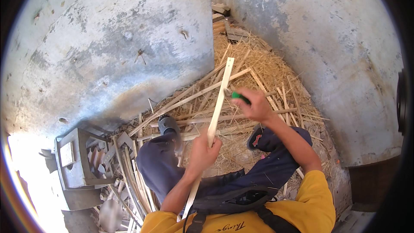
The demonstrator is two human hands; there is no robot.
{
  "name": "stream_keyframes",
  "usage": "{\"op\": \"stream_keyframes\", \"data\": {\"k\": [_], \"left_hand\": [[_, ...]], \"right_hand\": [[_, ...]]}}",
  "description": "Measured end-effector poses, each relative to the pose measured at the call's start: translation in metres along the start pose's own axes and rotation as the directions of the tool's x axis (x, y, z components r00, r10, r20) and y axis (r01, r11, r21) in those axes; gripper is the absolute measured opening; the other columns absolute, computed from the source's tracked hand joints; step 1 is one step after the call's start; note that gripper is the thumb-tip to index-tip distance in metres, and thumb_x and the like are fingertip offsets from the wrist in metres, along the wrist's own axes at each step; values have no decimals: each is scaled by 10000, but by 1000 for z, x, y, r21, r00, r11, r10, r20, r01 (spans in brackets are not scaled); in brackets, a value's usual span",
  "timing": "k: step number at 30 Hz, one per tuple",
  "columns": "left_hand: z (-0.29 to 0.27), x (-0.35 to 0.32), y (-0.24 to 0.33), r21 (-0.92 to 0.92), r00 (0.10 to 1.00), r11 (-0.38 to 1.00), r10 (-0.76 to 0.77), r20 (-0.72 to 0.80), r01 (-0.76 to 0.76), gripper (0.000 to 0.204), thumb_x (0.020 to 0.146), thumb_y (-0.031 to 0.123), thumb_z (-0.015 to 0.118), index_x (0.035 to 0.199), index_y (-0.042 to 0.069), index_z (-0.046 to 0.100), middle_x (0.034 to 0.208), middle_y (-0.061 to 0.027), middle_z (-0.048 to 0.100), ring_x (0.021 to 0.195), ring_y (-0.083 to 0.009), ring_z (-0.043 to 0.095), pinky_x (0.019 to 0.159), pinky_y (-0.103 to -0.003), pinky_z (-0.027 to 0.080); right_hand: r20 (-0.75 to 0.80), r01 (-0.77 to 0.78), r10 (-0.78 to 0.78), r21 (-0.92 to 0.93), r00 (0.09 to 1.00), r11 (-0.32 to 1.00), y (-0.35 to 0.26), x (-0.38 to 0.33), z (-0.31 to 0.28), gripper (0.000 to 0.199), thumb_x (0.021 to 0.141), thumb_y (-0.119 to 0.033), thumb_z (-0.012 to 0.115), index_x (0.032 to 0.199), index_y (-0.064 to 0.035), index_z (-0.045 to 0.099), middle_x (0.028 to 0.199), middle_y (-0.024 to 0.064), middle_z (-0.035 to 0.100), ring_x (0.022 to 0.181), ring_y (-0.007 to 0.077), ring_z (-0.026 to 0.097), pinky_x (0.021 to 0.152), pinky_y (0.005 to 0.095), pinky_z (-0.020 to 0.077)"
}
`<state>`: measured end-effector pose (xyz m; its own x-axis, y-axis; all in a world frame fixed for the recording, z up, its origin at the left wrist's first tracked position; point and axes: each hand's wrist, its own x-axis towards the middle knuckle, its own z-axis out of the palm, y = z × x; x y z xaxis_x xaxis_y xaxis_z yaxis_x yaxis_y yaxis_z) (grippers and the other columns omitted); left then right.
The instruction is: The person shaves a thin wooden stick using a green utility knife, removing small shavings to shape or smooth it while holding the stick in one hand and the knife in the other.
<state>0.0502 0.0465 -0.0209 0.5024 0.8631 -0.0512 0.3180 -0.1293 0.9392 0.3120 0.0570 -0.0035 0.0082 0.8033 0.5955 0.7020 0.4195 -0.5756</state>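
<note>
Pale wood strip (219, 103) is the piece in hand: long, thin, flat, running from near the person's lap up and slightly right to a squared far end above the straw. Left hand (202, 151) is fisted tight around its near-middle section, thumb side up. Right hand (254, 103) sits just right of the strip, further away, fingers curled shut on a green-handled tool (239, 97); only the green grip shows, and the working end meets the strip edge, too small to tell what kind of blade or tip it has.

Person is seated, yellow shirt, dark blue trousers, legs spread. Left shoe (169, 126) and right shoe (257, 139) both rest on the straw and shavings (267, 73) that cover the floor between two grey concrete walls (112, 47) meeting at a far corner. More cut strips (194, 97) lie fanned out under and beyond the held one. Near left, a grey moulded block (73, 159) stands against the wall, with a bundle of thin strips just right of it. Stacked wood pieces (224, 19) sit in the far corner.
</note>
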Motion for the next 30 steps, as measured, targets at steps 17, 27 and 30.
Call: {"op": "stream_keyframes", "data": {"k": [17, 27, 30], "left_hand": [[9, 4, -5, -15, 994, 998, 54, 94, -53, 312, 975, 118, 683, 1241, -30, 614, 764, -133, 646, 668, -209, 638, 641, -383, 506], [9, 6, -2, -71, 998, 996, 55, 43, -52, 238, 983, 118, 705, 1160, -13, 616, 725, -44, 590, 659, -112, 541, 611, -317, 463], [8, 5, -4, -52, 996, 996, 73, 46, -71, 276, 990, 123, 682, 1209, -33, 619, 742, -99, 643, 647, -163, 601, 615, -354, 486]], "right_hand": [[-36, -63, 62, -26, 997, 998, 37, 20, -58, 327, 1036, -372, 668, 986, -49, 683, 681, 13, 556, 547, 126, 485, 506, 316, 375], [211, 111, -108, -4, 972, 994, 0, 3, -19, 284, 944, -328, 794, 1034, -65, 735, 834, 96, 736, 623, 264, 680, 568, 358, 525], [188, 147, -146, 6, 971, 989, -2, 5, -13, 282, 941, -326, 795, 1022, -61, 739, 837, 92, 743, 608, 259, 680, 550, 355, 523]]}}
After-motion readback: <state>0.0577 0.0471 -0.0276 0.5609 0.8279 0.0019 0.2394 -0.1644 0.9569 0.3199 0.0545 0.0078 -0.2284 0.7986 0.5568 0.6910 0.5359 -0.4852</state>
